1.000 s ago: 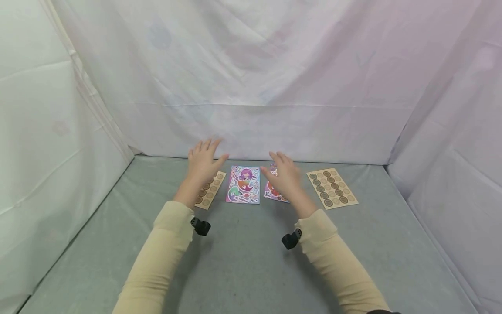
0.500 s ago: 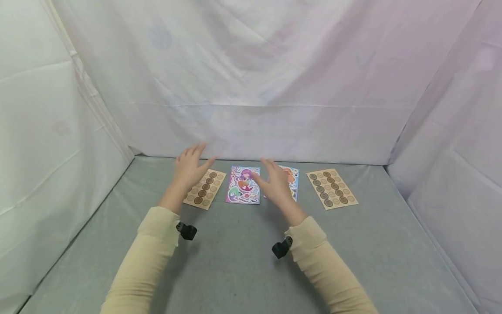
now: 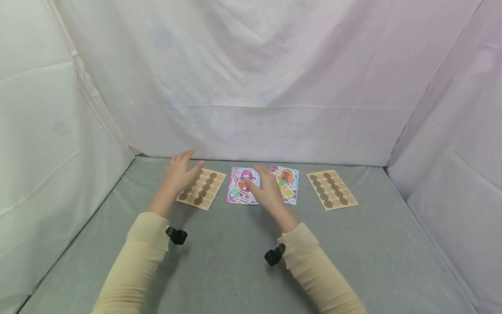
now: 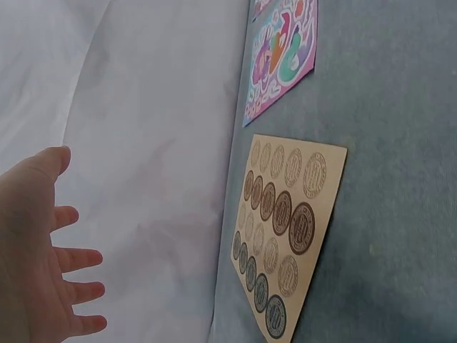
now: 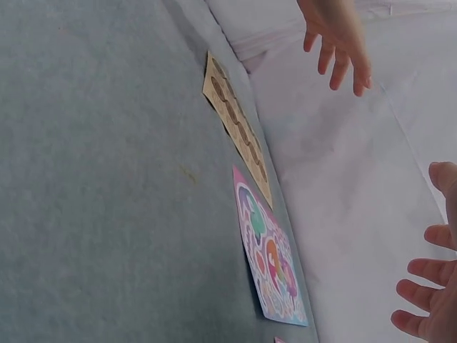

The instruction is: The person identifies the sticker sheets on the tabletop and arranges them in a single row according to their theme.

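Observation:
My left hand hovers with spread fingers over the left part of a tan sheet of round stickers; the left wrist view shows that hand holding nothing, apart from the tan sheet. My right hand, its fingers loosely extended, is raised between two mermaid sticker sheets and hides part of them. One is the pink-purple mermaid sheet, the other the blue-edged mermaid sheet. In the right wrist view the right hand is bare too. A second tan sheet of round stickers lies at the right.
All the sheets lie in a row near the back edge of a grey table. White cloth hangs behind the table and along both sides.
Both hands have moved left and slightly toward the person. The blue-edged mermaid sheet and the left tan sheet have come more into view. The sheets have stayed in place.

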The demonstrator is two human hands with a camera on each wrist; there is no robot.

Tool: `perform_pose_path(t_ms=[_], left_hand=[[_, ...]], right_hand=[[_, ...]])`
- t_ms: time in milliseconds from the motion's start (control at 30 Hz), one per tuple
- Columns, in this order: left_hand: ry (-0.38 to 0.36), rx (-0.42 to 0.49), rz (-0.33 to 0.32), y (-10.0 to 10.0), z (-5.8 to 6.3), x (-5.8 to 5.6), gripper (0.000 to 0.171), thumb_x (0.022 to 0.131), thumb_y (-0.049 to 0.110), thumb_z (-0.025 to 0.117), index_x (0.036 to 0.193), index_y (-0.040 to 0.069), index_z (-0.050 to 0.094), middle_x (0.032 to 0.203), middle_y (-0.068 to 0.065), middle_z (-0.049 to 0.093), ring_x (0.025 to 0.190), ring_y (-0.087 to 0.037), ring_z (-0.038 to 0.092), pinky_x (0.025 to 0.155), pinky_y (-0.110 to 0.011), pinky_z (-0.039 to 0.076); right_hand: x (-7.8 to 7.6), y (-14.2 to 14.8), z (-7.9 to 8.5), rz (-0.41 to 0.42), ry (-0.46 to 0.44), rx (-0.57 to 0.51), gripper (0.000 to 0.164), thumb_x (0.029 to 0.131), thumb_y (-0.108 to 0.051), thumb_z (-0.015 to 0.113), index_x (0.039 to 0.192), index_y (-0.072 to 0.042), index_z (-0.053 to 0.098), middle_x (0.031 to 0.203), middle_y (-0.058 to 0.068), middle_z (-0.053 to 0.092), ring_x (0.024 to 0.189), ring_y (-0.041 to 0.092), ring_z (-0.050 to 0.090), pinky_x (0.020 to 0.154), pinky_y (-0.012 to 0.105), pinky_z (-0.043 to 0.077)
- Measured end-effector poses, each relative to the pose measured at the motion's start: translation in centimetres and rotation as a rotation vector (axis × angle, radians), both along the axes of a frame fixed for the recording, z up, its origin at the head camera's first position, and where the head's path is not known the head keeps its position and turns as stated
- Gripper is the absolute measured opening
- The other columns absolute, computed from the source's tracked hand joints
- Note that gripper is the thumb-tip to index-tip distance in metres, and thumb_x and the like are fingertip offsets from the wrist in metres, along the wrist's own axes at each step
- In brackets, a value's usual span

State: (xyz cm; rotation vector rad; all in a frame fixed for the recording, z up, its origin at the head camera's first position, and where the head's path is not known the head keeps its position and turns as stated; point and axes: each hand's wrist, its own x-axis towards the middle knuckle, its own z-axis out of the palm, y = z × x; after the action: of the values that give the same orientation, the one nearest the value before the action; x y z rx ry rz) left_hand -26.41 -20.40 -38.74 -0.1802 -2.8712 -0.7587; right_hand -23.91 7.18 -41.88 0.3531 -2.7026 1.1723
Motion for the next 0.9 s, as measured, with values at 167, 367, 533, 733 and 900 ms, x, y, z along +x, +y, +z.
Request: perform_pose_path(t_ms=[167,367,533,733,900], left_hand=[[-0.005,0.027,0.008,-0.8,-0.3,0.4,0.069,0.098,0.05,0.043,0.152,0.012,0.025,0.151,-0.022,0.026,0.136,-0.046,0.02,0.106,-0.068,0.012],[-0.044,0.02,0.029,-1.6,-1.2,0.7,0.069,0.099,0.05,0.041,0.153,0.01,0.023,0.151,-0.024,0.026,0.135,-0.049,0.019,0.106,-0.067,0.011],[-0.081,-0.007,0.039,-2.3,-2.0,0.6,0.072,0.098,0.052,0.039,0.152,0.007,0.022,0.149,-0.029,0.026,0.134,-0.052,0.02,0.105,-0.068,0.012],[-0.086,-0.019,0.048,-3.0,-3.0,0.6,0.075,0.097,0.055,0.039,0.15,0.004,0.025,0.148,-0.029,0.026,0.133,-0.053,0.021,0.105,-0.068,0.013],[-0.075,-0.018,0.045,-3.7,-3.8,0.7,0.072,0.098,0.051,0.041,0.15,0.003,0.026,0.147,-0.03,0.028,0.132,-0.053,0.023,0.105,-0.067,0.014]], right_hand=[[0.3,-0.7,-0.4,0.016,-0.003,-0.054,0.056,0.093,-0.034,0.061,0.14,-0.008,0.047,0.143,0.012,0.045,0.133,0.03,0.037,0.109,0.047,0.03],[1.0,-1.5,-1.0,0.046,-0.016,-0.104,0.055,0.093,-0.035,0.061,0.14,-0.009,0.048,0.142,0.014,0.045,0.132,0.032,0.038,0.108,0.049,0.031],[1.4,-2.2,-1.7,0.067,-0.021,-0.157,0.054,0.092,-0.03,0.063,0.139,-0.009,0.049,0.141,0.017,0.046,0.132,0.033,0.039,0.107,0.049,0.033],[1.6,-3.2,-2.3,0.09,-0.04,-0.219,0.052,0.092,-0.027,0.063,0.137,-0.005,0.05,0.138,0.017,0.048,0.128,0.034,0.043,0.104,0.048,0.036],[2.1,-4.0,-2.4,0.095,-0.059,-0.241,0.05,0.092,-0.023,0.063,0.136,-0.004,0.051,0.135,0.018,0.05,0.124,0.035,0.047,0.101,0.047,0.04]])
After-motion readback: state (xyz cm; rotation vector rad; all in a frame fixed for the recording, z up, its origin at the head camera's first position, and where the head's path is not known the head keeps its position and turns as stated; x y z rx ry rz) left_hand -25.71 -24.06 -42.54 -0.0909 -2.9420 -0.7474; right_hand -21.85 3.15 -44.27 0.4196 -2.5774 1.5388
